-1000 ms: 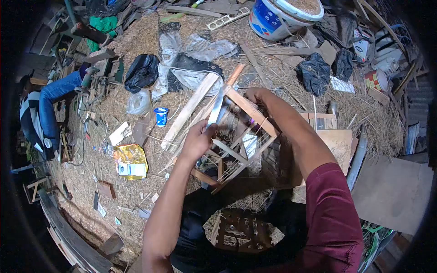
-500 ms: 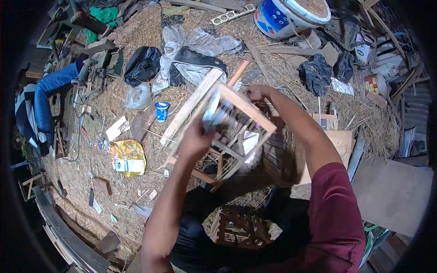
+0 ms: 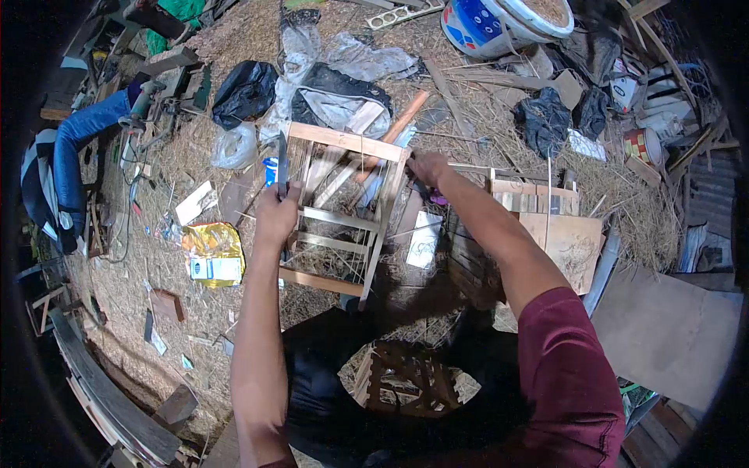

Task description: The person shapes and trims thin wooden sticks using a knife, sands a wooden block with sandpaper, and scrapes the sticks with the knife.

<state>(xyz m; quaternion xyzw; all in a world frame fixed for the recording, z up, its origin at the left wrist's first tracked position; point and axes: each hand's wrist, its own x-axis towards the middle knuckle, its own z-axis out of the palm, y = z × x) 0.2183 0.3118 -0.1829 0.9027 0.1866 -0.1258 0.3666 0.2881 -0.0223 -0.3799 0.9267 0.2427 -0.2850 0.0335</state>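
1. left hand (image 3: 278, 214): fingers closed around a flat metal blade (image 3: 282, 160), which points away along the left side of a wooden frame (image 3: 347, 142).
2. right hand (image 3: 429, 168): at the frame's upper right corner; fingers partly hidden, cannot tell their grip.
3. the frame is between the 2 hands; a gold packet (image 3: 212, 240) lies to its left.

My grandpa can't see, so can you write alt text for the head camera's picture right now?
A person's left hand and right hand hold a slatted wooden frame over messy, straw-strewn ground. A shiny gold packet lies to the left, and a blue-and-white bucket sits near the top.
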